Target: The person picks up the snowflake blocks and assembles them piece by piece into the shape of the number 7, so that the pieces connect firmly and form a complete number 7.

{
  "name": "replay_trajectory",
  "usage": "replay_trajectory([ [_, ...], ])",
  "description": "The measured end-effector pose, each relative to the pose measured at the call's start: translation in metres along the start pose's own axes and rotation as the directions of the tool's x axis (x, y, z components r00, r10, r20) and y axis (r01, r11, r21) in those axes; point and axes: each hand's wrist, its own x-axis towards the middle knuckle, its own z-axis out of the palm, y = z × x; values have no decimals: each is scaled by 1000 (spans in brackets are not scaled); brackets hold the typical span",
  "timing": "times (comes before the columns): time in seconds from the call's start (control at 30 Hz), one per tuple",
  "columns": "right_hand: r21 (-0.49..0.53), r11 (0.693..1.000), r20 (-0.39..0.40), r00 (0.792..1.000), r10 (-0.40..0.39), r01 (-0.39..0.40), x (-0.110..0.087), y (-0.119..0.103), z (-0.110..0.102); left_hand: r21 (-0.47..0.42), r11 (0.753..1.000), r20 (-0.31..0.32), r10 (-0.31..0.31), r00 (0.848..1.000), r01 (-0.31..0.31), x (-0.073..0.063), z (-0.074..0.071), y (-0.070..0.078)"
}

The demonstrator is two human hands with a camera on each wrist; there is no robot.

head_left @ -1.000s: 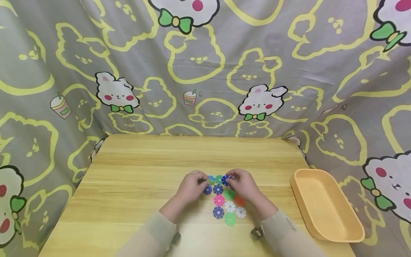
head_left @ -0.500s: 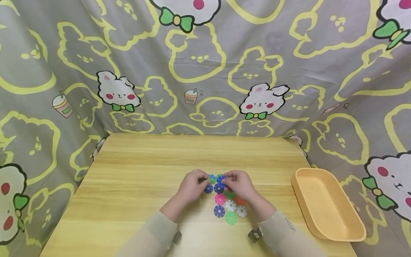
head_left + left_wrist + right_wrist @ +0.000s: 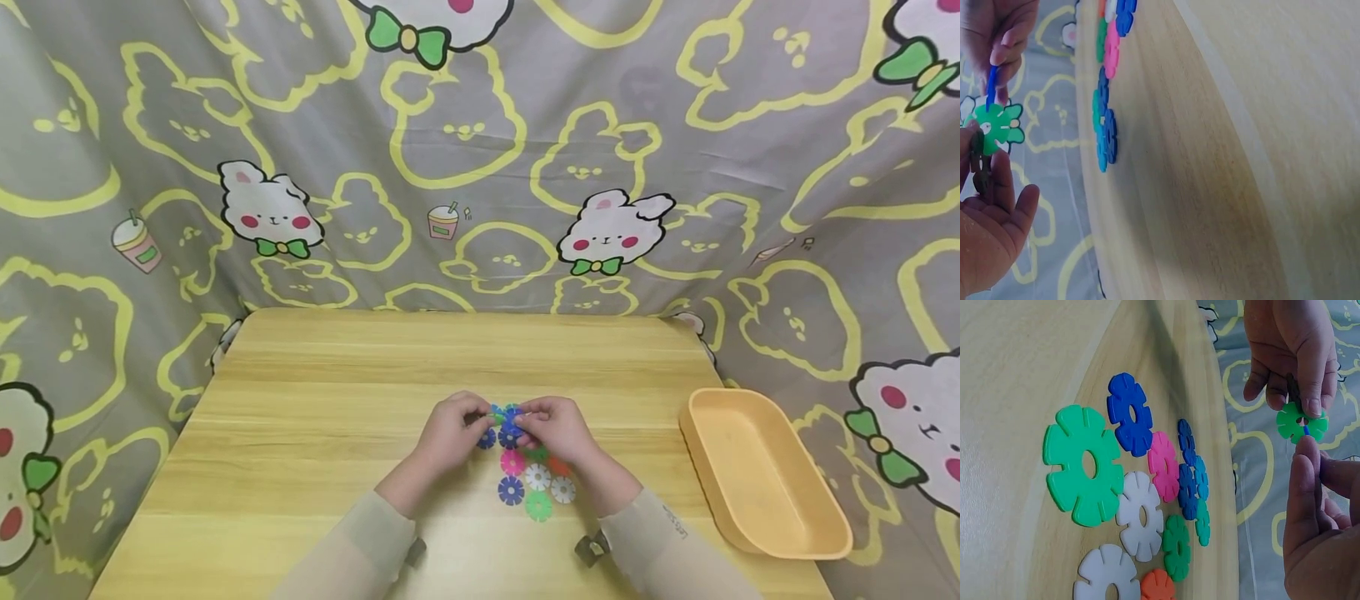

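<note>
Above the table my left hand (image 3: 452, 429) pinches a green snowflake disc (image 3: 997, 127). A dark disc (image 3: 1294, 391), seen edge-on, crosses it at the left fingers. My right hand (image 3: 558, 427) pinches a blue snowflake disc (image 3: 514, 419) by its edge. In the left wrist view that blue disc stands edge-on against the green one's rim, and how far their slots engage cannot be told. Loose discs lie flat below: a pink one (image 3: 1163, 466), a light green one (image 3: 1072, 465), a white one (image 3: 1129, 512), a dark blue one (image 3: 1121, 415) and several others.
A yellow-orange plastic tray (image 3: 765, 475) stands at the right edge of the wooden table (image 3: 300, 500). A grey curtain with rabbit prints (image 3: 465, 275) hangs behind the table and at both sides.
My right hand has brought the blue disc leftward to the green one in my left hand. The left hand has hardly moved. The loose discs lie as before.
</note>
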Motion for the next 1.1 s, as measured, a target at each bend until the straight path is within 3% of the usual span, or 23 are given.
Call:
replay_trajectory([
  [0.63, 85, 995, -49, 998, 47, -43, -2, -8, 2, -89, 996, -59, 27, 998, -32, 1, 1, -2],
  [1.1, 110, 992, -67, 995, 76, -68, -7, -13, 6, -191, 977, -93, 74, 993, -90, -1, 7, -2],
])
